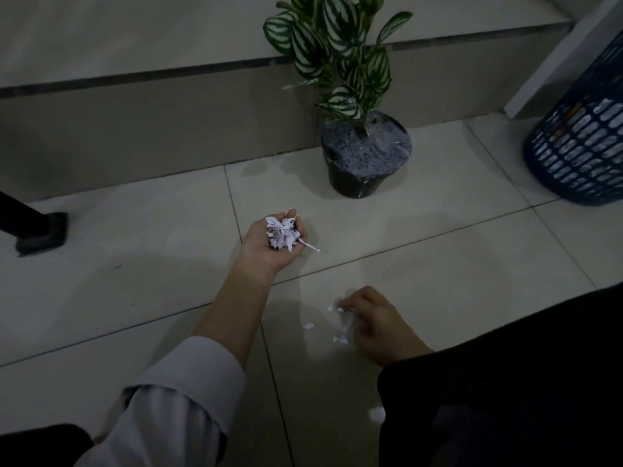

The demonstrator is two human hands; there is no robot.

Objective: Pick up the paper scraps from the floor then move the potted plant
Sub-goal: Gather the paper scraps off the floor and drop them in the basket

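My left hand (269,246) lies palm up over the tiled floor, cupped around a heap of white paper scraps (282,234). Lower right, my right hand (374,323) is down on the floor, its fingers pinched on a few scraps (347,326). A loose scrap (308,325) lies on the tile just left of that hand. The potted plant (365,153), with striped green leaves in a dark round pot, stands by the wall step beyond my left hand.
A blue mesh basket (583,143) holding white paper stands at the right edge. A black furniture foot (40,232) rests on the floor at the left. A raised step (151,129) runs along the back. My dark-clothed knee (505,392) fills the lower right.
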